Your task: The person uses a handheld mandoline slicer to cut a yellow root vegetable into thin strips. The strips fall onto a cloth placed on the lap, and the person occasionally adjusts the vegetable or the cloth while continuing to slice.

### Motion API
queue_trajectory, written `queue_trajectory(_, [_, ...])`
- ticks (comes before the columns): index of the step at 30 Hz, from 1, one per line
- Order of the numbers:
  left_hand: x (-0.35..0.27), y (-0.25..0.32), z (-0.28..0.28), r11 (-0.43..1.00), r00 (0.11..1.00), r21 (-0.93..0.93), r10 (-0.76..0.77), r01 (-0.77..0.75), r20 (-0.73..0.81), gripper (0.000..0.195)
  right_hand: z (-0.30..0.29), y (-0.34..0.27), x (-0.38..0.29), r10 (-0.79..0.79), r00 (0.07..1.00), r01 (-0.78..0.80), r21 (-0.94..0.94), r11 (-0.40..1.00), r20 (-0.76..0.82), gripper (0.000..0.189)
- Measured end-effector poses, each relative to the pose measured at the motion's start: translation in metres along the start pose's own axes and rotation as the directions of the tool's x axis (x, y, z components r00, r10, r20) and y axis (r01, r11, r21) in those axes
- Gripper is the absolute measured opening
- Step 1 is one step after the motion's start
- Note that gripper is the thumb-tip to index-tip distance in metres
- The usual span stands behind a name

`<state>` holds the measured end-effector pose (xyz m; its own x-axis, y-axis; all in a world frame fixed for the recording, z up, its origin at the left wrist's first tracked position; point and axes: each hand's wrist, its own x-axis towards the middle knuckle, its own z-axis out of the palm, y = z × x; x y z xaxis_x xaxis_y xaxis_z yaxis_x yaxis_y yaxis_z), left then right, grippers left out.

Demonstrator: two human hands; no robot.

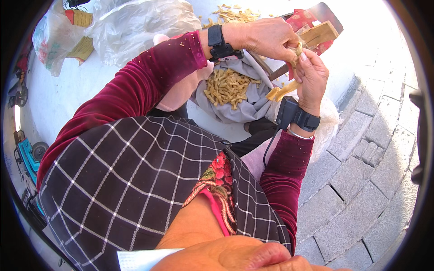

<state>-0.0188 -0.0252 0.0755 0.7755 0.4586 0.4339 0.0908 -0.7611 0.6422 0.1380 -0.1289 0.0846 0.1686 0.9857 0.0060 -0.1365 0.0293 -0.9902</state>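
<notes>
My left hand [273, 39] and my right hand [312, 73] meet at the upper right, each pinching one tan pliable strip [299, 49] that looks twisted or knotted between the fingertips. A loose end of tan strip [284, 90] hangs below my right fingers. Just beyond my hands is a wooden block [320, 34] on a red patterned cloth [298, 20]. Below my left wrist, a heap of short tan pieces [227, 86] lies on a grey cloth [230, 115]. What the strip is made of I cannot tell.
More tan strips [237, 15] are scattered on the pale ground behind my left forearm. Clear plastic bags [135, 27] and a yellow printed packet [82, 47] lie at the upper left. Grey paving bricks [359, 193] run along the right. A wooden frame [279, 71] stands beside the heap.
</notes>
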Motion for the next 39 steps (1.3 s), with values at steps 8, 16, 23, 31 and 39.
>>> queue_trajectory(8, [-0.006,0.007,-0.019,0.138,0.964,-0.954,-0.041,0.267,0.264,0.034,-0.013,-0.020,-0.006,-0.123,0.986,0.112,0.104,0.988,0.108,0.017])
queue_trajectory(16, [-0.009,-0.004,-0.026,0.448,0.924,-0.832,0.032,0.327,0.381,0.037,-0.029,-0.016,-0.014,-0.120,0.993,0.122,-0.121,0.985,0.024,0.013])
queue_trajectory(23, [-0.006,-0.001,-0.014,0.999,1.000,0.034,0.007,-0.008,0.031,0.046,-0.014,-0.009,-0.013,-0.205,0.978,0.173,-0.443,0.880,-0.025,0.009])
queue_trajectory(31, [-0.009,0.009,-0.015,0.992,0.932,-0.122,0.077,-0.036,0.353,0.025,-0.011,-0.017,-0.022,-0.185,0.982,0.177,-0.600,0.780,0.049,0.010])
queue_trajectory(39, [0.018,-0.018,0.008,0.979,0.988,0.186,-0.107,0.085,0.111,0.021,-0.037,0.001,0.014,-0.115,0.975,0.004,-0.497,0.868,-0.192,0.013])
